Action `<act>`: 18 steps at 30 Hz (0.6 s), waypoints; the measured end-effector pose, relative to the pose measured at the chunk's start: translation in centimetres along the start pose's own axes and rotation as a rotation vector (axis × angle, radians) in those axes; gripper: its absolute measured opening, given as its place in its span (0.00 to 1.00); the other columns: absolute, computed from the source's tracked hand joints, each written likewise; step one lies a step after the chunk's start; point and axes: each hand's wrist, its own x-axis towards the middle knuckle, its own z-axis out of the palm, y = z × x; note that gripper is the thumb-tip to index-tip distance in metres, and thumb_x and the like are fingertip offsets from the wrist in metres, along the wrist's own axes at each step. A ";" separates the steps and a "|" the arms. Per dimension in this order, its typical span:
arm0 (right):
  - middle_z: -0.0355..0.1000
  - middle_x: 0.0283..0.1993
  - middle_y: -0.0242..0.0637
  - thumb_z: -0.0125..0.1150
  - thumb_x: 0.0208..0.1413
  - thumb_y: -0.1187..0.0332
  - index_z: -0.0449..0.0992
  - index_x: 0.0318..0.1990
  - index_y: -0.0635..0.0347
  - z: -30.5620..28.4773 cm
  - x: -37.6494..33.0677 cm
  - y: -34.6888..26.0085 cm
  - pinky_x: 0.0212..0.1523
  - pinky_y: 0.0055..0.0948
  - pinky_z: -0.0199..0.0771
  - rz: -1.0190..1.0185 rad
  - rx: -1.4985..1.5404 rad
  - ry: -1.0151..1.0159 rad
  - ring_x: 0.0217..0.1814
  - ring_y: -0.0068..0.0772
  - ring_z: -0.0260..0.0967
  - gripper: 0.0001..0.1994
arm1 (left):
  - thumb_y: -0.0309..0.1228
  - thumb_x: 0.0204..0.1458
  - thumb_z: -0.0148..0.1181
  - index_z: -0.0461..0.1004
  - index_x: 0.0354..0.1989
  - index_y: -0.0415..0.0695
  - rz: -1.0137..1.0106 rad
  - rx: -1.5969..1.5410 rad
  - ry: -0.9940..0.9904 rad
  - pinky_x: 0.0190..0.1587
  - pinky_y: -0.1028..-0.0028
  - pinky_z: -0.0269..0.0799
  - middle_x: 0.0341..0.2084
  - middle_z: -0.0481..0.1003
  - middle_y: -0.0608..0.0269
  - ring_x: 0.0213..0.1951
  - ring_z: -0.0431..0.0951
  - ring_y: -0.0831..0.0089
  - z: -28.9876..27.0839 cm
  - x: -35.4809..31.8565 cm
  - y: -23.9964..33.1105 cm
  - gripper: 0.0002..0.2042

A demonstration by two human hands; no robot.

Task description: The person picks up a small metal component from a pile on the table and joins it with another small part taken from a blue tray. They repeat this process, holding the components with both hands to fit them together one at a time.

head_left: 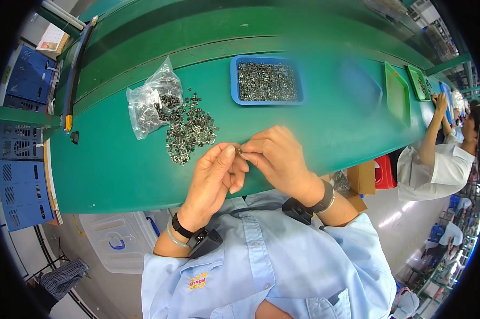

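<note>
A small metal part (pixel 240 152) sits between the fingertips of both hands, over the near half of the tabletop (pixel 107 183); its long axis is too small to make out. The left hand (pixel 214 173) meets it from the left and the right hand (pixel 278 159) from the right, thumb and forefinger of each pinched narrow on it, so neither hand is clearly nearer.

Just beyond the left hand, toward the far left corner, spreads a loose pile of small metal pieces (pixel 191 133); the left hand is the nearer one to it. A clear plastic bag (pixel 147 103), partly filled with like pieces, borders the pile's left side. Straight beyond the hands, near the far edge, stands a blue tray (pixel 234 87) of small pieces, its raised rim all around them. Toward the right end are a green tray (pixel 398 98) and a co-worker (pixel 437 170) along the near edge.
</note>
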 end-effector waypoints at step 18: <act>0.71 0.34 0.33 0.65 0.44 0.75 0.74 0.35 0.56 0.5 -1.1 -0.3 0.33 0.31 0.69 0.069 0.205 0.043 0.35 0.36 0.69 0.10 | 0.32 0.59 0.52 0.68 0.35 0.43 0.025 -0.146 -0.163 0.20 0.81 0.58 0.21 0.72 0.64 0.19 0.67 0.79 -1.0 0.4 -1.2 0.06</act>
